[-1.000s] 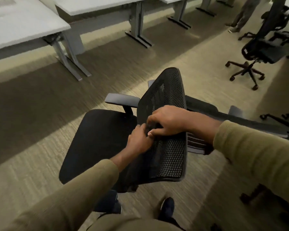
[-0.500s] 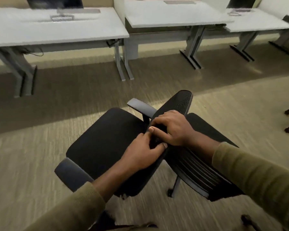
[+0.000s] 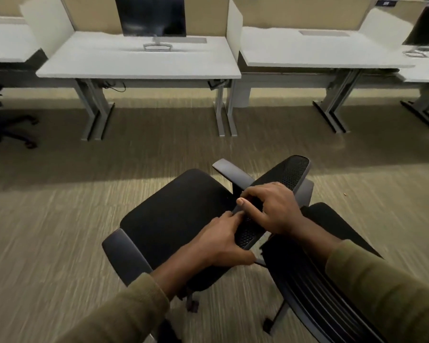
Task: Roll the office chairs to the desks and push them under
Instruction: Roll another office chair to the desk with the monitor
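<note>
A black office chair (image 3: 174,219) with grey armrests stands on the carpet in front of me, its seat turned toward the desks. Both hands grip the top edge of its mesh backrest (image 3: 290,172): my left hand (image 3: 221,241) lower on the rim, my right hand (image 3: 270,209) just above it. A white desk (image 3: 139,63) with a dark monitor stands straight ahead, open space beneath it between its grey legs. A second white desk (image 3: 320,53) is to its right.
A second black chair (image 3: 320,280) lies close on my right, touching the one I hold. Another dark chair base (image 3: 13,129) sits at the far left under a desk. White dividers separate the desks. Striped carpet lies between me and the desks.
The view has swung left from the open floor to face the desk row. The chair has turned with my hands and rolled closer to the desks; my grip on the backrest is unchanged.
</note>
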Motion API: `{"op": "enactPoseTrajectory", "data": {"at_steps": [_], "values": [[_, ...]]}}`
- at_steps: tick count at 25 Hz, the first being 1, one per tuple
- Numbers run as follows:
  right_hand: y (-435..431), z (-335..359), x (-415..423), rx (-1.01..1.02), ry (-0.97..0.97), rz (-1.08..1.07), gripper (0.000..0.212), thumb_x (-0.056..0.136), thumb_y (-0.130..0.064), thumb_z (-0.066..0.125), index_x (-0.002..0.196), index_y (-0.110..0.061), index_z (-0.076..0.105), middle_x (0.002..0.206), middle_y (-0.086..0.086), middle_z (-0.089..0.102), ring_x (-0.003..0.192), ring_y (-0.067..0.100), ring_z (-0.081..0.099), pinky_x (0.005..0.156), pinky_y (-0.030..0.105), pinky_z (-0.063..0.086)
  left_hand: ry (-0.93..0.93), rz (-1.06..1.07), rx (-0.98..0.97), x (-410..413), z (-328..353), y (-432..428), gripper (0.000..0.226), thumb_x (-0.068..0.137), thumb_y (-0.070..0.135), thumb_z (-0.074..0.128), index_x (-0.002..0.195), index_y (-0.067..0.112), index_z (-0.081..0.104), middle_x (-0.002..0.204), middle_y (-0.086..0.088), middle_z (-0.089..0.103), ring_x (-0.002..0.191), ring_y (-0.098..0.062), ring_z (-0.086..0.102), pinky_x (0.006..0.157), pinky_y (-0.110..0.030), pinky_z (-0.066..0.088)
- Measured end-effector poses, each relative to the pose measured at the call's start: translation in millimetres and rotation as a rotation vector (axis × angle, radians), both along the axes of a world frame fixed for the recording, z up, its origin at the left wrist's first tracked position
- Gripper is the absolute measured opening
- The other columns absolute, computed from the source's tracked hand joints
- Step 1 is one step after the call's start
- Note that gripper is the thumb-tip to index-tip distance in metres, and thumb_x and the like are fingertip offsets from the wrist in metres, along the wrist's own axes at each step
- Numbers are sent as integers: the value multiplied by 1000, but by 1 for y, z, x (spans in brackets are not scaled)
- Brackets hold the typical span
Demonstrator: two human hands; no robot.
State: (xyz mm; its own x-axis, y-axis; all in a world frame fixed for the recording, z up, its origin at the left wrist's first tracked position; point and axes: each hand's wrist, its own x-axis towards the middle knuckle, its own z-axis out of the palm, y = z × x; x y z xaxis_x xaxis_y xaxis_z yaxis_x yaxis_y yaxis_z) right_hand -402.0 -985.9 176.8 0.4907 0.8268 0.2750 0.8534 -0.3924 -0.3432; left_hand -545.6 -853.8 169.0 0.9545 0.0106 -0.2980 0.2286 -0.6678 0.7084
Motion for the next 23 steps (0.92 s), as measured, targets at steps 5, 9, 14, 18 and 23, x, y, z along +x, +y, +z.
{"op": "enactPoseTrajectory", "data": {"at_steps": [5, 9, 14, 18, 23], "values": [[56, -7, 19, -5, -25, -25, 51, 95, -67, 37, 89, -31, 73, 74, -11, 68, 69, 6, 59, 73, 28, 36, 15, 20, -10, 18, 1, 53, 74, 64, 54, 76, 129, 35, 48, 111, 12, 49, 95, -9, 56, 82, -36, 59], [119, -11, 24, 25, -35, -77, 56, 95, -67, 37, 81, -27, 73, 64, -10, 63, 60, 8, 56, 65, 29, 34, 51, 8, 20, 27, 5, 118, 71, 64, 49, 77, 128, 33, 50, 110, 10, 52, 95, -9, 57, 83, -37, 57], [213, -17, 4, 85, -36, -171, 59, 96, -66, 37, 70, -25, 69, 55, -13, 53, 53, 7, 48, 65, 32, 41, 134, -27, 19, 19, 9, 225, 78, 65, 42, 77, 136, 39, 45, 108, 18, 56, 95, -4, 61, 82, -30, 58], [293, -20, -21, 98, -43, -222, 59, 97, -67, 34, 70, -26, 65, 59, -12, 55, 60, 7, 52, 70, 32, 40, 195, -23, 69, 5, 10, 315, 89, 68, 36, 77, 144, 50, 34, 114, 19, 61, 99, -1, 62, 89, -32, 57], [355, -31, -18, 46, -196, -50, 49, 98, -62, 37, 90, -26, 70, 85, -8, 67, 81, 16, 60, 81, 36, 41, 153, 22, 207, -9, 9, 409, 86, 70, 40, 71, 144, 56, 31, 123, 14, 61, 106, -8, 61, 93, -35, 54]]}}
